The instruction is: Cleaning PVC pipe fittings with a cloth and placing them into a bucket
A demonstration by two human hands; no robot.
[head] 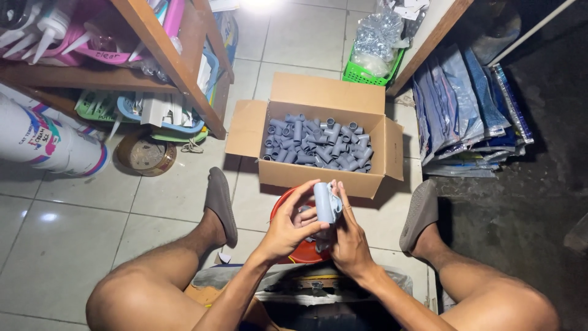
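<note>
Now I am watching the left hand (288,228) gripping a grey pipe fitting (324,201) above a red bowl (301,250), while the right hand (350,238) is pinching what may be a cloth (334,197) against it, near the cardboard box (324,93) of fittings.

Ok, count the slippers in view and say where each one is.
2. One grey slipper is left of the red bowl; the other grey slipper is right of it, below the cardboard box. None appear hidden.

Both hands (318,230) hold a grey pipe fitting (323,202) above a red bowl (303,250).
</note>
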